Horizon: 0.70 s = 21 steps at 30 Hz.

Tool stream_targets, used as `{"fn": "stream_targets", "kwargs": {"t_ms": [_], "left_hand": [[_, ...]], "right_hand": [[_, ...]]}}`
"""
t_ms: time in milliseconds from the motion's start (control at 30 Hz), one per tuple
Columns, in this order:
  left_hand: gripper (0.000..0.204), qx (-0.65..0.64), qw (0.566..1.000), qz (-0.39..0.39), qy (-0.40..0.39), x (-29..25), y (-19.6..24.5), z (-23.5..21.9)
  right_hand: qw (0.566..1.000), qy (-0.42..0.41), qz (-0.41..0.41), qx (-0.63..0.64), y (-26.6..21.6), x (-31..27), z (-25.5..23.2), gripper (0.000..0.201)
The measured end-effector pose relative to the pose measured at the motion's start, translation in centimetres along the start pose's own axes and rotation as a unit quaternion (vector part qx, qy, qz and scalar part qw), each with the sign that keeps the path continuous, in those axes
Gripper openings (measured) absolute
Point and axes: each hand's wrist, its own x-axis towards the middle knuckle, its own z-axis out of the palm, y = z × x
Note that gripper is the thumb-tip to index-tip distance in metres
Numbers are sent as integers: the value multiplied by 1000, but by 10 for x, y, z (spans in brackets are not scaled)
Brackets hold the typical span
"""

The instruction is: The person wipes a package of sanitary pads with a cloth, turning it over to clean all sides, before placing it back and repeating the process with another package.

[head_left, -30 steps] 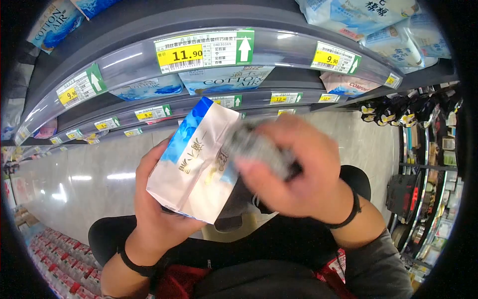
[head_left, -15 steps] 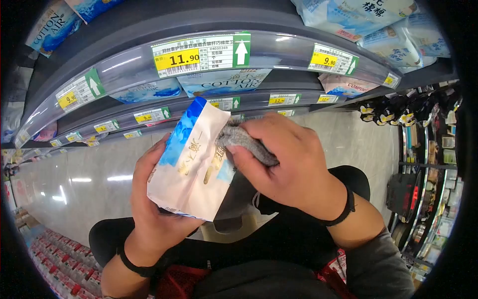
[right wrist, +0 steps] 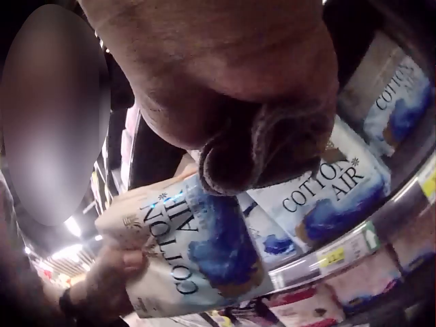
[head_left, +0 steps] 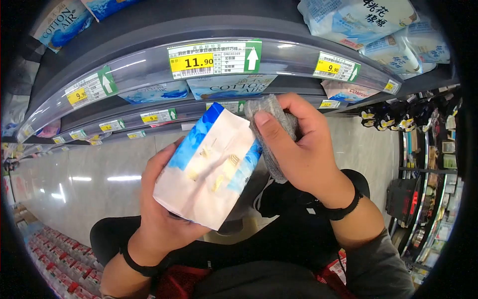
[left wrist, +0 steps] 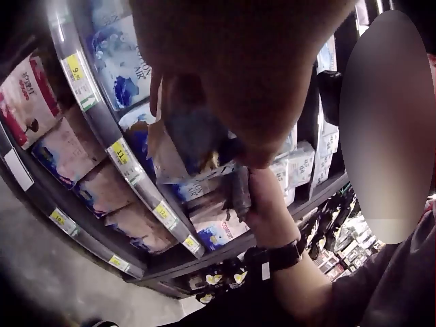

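Note:
In the head view the left hand (head_left: 167, 209) grips a pale pink and blue package (head_left: 204, 174) from its left side and below. The right hand (head_left: 308, 144) pinches a folded grey cloth (head_left: 271, 134) between thumb and fingers, just right of the package's upper corner. From the right wrist, the package (right wrist: 197, 252) shows its "COTTON AIR" face, with the cloth (right wrist: 272, 150) in front of its upper edge. In the left wrist view the package (left wrist: 187, 136) is mostly hidden behind the left hand (left wrist: 225, 75).
Curved shelf edges (head_left: 139, 74) with price tags run across the front, holding blue-and-white packages (head_left: 356, 22). Dark hanging items (head_left: 388, 112) and another rack (head_left: 423, 179) stand at the right. Red and white goods (head_left: 59, 259) are at lower left, and tiled floor (head_left: 99, 184) lies below.
The right hand and cloth have moved up and right, away from the package face they touched half a second ago. The package has shifted slightly right in the left hand.

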Motion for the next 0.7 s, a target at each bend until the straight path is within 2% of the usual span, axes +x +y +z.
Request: {"fn": "stream_targets", "kwargs": {"t_ms": [167,267,367,500,567,700], "left_hand": [[137,-158,978,-135,14,1,18,-2],[138,-303,924,-228,47,6,31,6],[140,-269,941,-206,-17,4,25,1],[144,-240,948,-202,-53,3,20,-6],[147,-220,955,-183,-73,1,11,-9],[149,-254,940,-226,-34,6,18,-9]], "right_hand": [[986,25,95,135,-13,-4,9,18],[972,34,134,188,-14,-4,14,19],[963,23,173,204,-9,-2,11,22],[951,-5,217,221,-1,-2,7,26],[938,13,243,246,-5,-3,11,26],[924,32,261,279,-7,-6,14,30]]}}
